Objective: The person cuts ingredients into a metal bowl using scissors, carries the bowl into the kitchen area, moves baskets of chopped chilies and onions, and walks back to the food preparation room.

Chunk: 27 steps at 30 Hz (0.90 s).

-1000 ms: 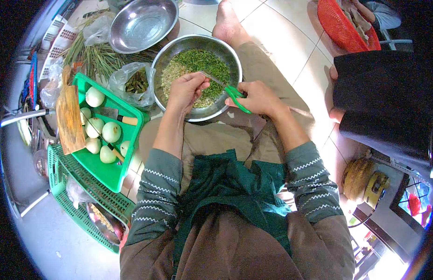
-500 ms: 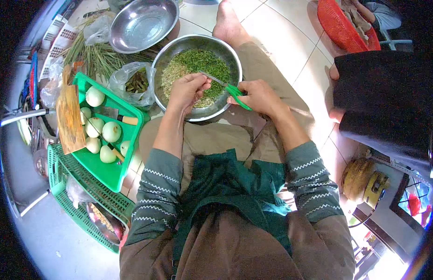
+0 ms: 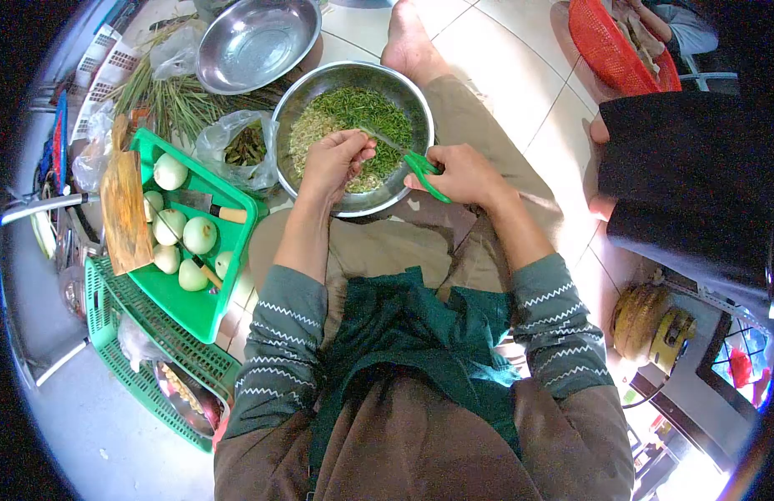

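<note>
My right hand (image 3: 466,174) is closed around the green handles of a pair of scissors (image 3: 421,171). The blades point left, over a steel bowl (image 3: 425,108) between my legs. Close to their tips, the fingers of my left hand (image 3: 337,160) are pinched together; whatever they hold is too small to make out. Finely cut green pieces (image 3: 374,111) fill the far and right part of the bowl, and paler chopped bits (image 3: 310,134) lie on its left side. Both hands are above the near half of the bowl.
Left of me, a green tray (image 3: 199,321) holds several pale round onions (image 3: 200,235), knives and a wooden board (image 3: 124,204). Beyond are a plastic bag (image 3: 257,174) of dark pieces, long grassy stalks (image 3: 166,100) and another steel basin (image 3: 262,46). A person in dark clothing (image 3: 679,167) sits right, near a red basket (image 3: 595,37).
</note>
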Each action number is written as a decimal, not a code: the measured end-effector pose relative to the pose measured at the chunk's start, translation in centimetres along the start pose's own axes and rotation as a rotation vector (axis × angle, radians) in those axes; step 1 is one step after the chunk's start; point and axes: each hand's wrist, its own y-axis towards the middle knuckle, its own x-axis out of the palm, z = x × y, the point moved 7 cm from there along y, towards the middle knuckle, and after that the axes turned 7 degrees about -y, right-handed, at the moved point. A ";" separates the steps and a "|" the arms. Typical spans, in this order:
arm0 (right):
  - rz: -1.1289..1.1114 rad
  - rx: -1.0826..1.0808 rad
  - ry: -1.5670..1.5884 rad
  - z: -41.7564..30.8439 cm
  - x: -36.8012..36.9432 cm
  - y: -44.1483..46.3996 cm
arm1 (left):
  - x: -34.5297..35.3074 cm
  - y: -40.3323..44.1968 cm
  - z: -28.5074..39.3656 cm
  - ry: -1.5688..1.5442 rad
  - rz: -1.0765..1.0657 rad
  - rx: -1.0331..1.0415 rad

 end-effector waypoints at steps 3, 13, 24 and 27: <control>-0.008 0.002 -0.004 0.0 0.1 0.0 | 0.0 0.2 -0.1 0.031 -0.003 0.007; 0.019 -0.057 -0.050 0.3 0.4 0.3 | -0.2 0.3 -0.4 0.020 0.009 -0.007; -0.046 0.034 -0.025 0.0 0.0 0.0 | 0.3 -0.2 0.3 -0.041 0.022 0.002; -0.016 0.011 -0.013 0.0 0.1 0.0 | 0.1 0.1 0.1 -0.057 0.038 0.015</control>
